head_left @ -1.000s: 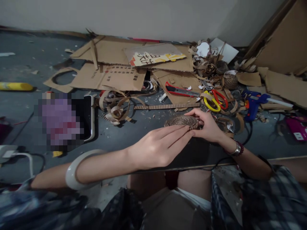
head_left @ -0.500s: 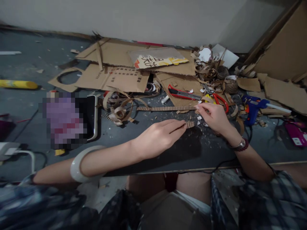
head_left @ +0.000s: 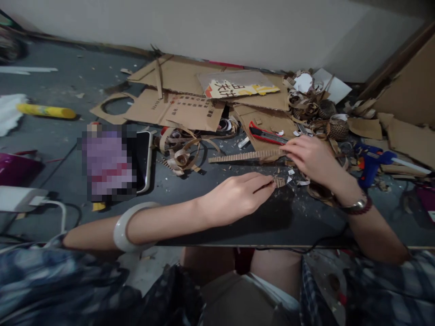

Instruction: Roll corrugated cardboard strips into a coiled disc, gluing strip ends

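Observation:
My right hand pinches the right end of a long corrugated cardboard strip, which stretches leftward above the dark table. Lower and to the left, my left hand is closed on a short piece of corrugated cardboard that pokes out past its fingertips. Behind the strip lies a red utility knife on flat cardboard. Curled cardboard strips sit in a loose heap left of the long strip.
A blue glue gun with a glue stick lies at the right. Cardboard sheets and scraps cover the back. On the left are a phone, a yellow glue tube and a white charger. The table edge runs before me.
The view has shifted left. The long strip now slants, its left end lower, and my right hand stays on its right end. My left hand still holds the short piece.

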Tool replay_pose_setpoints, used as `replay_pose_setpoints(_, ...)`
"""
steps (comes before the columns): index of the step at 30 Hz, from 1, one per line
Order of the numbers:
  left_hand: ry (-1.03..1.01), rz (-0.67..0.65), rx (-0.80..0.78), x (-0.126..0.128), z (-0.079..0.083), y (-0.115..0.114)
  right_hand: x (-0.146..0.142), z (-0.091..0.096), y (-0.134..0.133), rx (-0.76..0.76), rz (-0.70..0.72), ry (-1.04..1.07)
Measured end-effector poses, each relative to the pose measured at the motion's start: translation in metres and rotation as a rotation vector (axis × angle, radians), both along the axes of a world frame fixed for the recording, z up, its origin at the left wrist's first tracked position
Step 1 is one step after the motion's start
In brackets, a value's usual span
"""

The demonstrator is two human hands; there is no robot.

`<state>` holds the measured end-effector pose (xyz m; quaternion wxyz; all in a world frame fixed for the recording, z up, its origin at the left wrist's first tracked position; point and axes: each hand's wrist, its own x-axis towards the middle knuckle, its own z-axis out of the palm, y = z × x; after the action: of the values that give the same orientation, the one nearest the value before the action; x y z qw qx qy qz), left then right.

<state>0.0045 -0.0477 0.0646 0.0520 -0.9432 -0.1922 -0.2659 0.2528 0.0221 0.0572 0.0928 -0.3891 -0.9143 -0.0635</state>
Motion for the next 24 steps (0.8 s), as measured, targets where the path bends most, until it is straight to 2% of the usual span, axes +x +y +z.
replay_pose_setpoints(4, -0.015, 0.001, 0.001, -0.002, -0.003, 0.003, 0.035, 0.030, 0.001, 0.161, -0.183, -0.085)
replay_pose_setpoints(7, -0.012, -0.001, -0.009, -0.002, -0.005, 0.003, 0.045, 0.031, 0.004, 0.201, -0.316, -0.103)
replay_pose_setpoints(9, -0.012, -0.010, -0.018, -0.002, -0.006, 0.003, 0.038, 0.021, 0.003, 0.146, -0.267, -0.031)
replay_pose_setpoints(12, -0.028, -0.015, -0.024, -0.003, -0.006, 0.004, 0.011, -0.001, -0.004, -0.080, -0.024, 0.057)
replay_pose_setpoints(15, -0.039, -0.018, -0.015, -0.004, -0.006, 0.006, -0.015, -0.021, -0.010, -0.183, 0.103, 0.103)
replay_pose_setpoints(19, -0.084, -0.029, 0.001, -0.004, -0.007, 0.008, -0.025, -0.034, -0.011, -0.184, 0.133, 0.095)
replay_pose_setpoints(24, -0.129, 0.012, -0.059, -0.003, -0.008, 0.009, -0.013, -0.029, -0.011, -0.099, 0.107, 0.259)
